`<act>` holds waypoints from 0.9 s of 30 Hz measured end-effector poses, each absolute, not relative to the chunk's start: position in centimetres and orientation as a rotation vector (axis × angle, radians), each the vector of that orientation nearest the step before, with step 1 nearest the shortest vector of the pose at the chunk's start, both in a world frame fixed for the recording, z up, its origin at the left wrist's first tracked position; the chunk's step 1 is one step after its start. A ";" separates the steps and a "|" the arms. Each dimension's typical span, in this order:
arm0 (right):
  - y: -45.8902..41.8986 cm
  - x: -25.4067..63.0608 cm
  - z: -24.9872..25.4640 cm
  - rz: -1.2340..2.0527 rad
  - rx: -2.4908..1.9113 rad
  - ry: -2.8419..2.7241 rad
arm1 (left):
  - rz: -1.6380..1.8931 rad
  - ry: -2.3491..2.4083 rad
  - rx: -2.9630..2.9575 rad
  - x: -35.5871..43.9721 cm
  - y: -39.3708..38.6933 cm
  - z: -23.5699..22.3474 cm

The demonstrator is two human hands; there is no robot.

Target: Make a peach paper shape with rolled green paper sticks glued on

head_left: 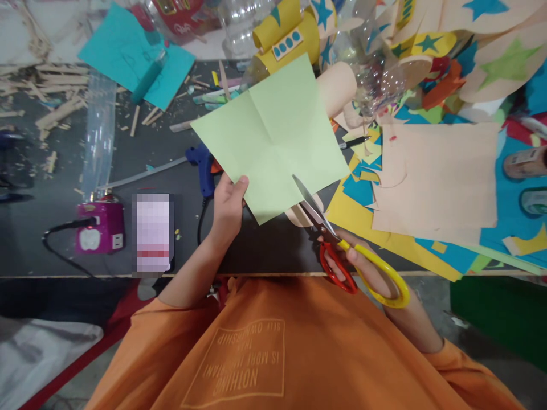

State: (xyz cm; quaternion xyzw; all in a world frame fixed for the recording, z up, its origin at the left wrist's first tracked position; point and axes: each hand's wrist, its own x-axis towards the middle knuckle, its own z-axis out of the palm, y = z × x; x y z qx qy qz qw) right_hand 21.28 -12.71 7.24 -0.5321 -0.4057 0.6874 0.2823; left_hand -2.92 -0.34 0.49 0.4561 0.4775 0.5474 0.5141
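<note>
Place: a craft workspace, workshop-like; what building it belongs to cannot be told.
Worktop: dark grey table (265, 250), crowded and littered with scraps.
Wood: splinters and thin sticks (64, 111) strewn around the far left corner.
Paper: coloured sheets (440, 176) and jagged offcuts (356, 191) heaped toward the right edge.
Decoration: star-patterned cut-outs (508, 65) at the far right corner.
Plastic: clear bottles (239, 28) along the far edge.
Tools: yellow-and-red scissors (331, 232) across the near edge; blue glue gun (205, 168) left of the middle.

Phone (152, 233) beside purple power adapter (100, 228), blue glue gun (205, 171) nearby
</note>
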 end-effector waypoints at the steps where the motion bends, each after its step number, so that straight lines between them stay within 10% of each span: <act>1: -12.6 21.3 7.2 1.871 -1.396 -1.087 | 1.325 1.154 1.096 -2.9 -0.3 0.5; 27: -12.6 21.4 6.5 1.904 -1.387 -1.068 | 1.307 1.151 1.094 -2.9 -0.4 0.6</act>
